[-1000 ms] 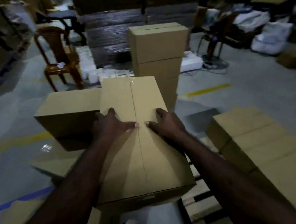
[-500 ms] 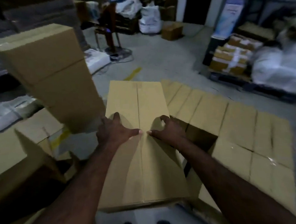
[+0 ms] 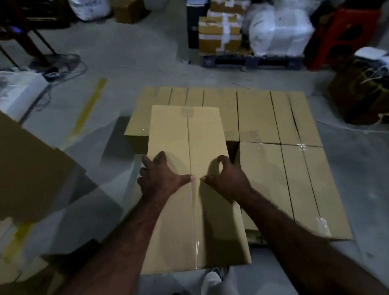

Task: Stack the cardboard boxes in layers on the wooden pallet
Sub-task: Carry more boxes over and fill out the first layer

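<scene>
Since the earlier frame you have swung right with the carried box [image 3: 188,129]: the tall stack that stood ahead of you is out of view, and the box now hangs over the near-left part of the layer of boxes [image 3: 280,165]. At far left a blurred slab of cardboard [image 3: 21,167] fills the edge, with a yellow floor line [image 3: 90,107] beyond it.

Your left hand [image 3: 161,176] grips the box with fingers curled over its left edge and thumb pointing at the taped seam. Your right hand [image 3: 229,179] mirrors it, fingers hooked over the right edge. Just right of the box a dark gap [image 3: 233,147] shows between the far row and the near row.

You seem to be in the placing step, filling the first layer; the wooden pallet itself is hidden under the cartons. Next, lower the box squarely, long side along its right neighbour, and slide it tight against both rows before you let go. Watch your right fingers at that gap.
</scene>
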A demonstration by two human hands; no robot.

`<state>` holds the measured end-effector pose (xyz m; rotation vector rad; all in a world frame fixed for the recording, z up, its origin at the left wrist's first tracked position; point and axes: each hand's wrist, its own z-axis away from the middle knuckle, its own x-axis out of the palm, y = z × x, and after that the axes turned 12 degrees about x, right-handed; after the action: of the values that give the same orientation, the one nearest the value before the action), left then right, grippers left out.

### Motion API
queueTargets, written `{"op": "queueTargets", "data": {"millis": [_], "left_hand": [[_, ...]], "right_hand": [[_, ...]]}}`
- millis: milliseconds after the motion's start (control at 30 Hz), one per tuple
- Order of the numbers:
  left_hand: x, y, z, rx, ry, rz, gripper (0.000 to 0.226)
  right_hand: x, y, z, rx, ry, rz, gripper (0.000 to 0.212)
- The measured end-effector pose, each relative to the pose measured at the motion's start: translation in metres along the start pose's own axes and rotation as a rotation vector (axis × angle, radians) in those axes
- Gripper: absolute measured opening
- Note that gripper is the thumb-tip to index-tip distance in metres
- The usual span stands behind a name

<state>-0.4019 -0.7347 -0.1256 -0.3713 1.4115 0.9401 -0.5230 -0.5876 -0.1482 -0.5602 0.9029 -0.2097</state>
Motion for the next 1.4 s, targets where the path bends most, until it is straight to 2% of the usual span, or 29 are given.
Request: {"op": "queueTargets", "data": {"millis": [267, 433, 567, 733, 900, 1400], "left_hand": [[0.079, 0.028, -0.081, 0.040, -0.110, 0.053, 0.113], [0.144, 0.032, -0.124, 0.028, -0.140, 0.112, 0.109], [0.205, 0.022, -0.157, 0.028, -0.214, 0.180, 0.101], [0.279, -0.005, -0.196, 0.083, -0.259, 0.255, 0.101], [0.334, -0.027, -0.219, 0.138, -0.259, 0.302, 0.101], [0.391, -0.034, -0.241, 0.135, -0.256, 0.460, 0.091]], "right_hand": [[0.006, 0.047, -0.089, 0.132, -0.071, -0.032, 0.089], [0.030, 0.076, -0.155, 0.245, -0.090, -0.001, 0.098], [0.060, 0.106, -0.211, 0.332, -0.124, 0.020, 0.111], [0.104, 0.139, -0.267, 0.380, -0.091, 0.087, 0.112], [0.139, 0.163, -0.306, 0.432, -0.063, 0.121, 0.121], [0.161, 0.204, -0.344, 0.448, 0.020, 0.109, 0.106]]}}
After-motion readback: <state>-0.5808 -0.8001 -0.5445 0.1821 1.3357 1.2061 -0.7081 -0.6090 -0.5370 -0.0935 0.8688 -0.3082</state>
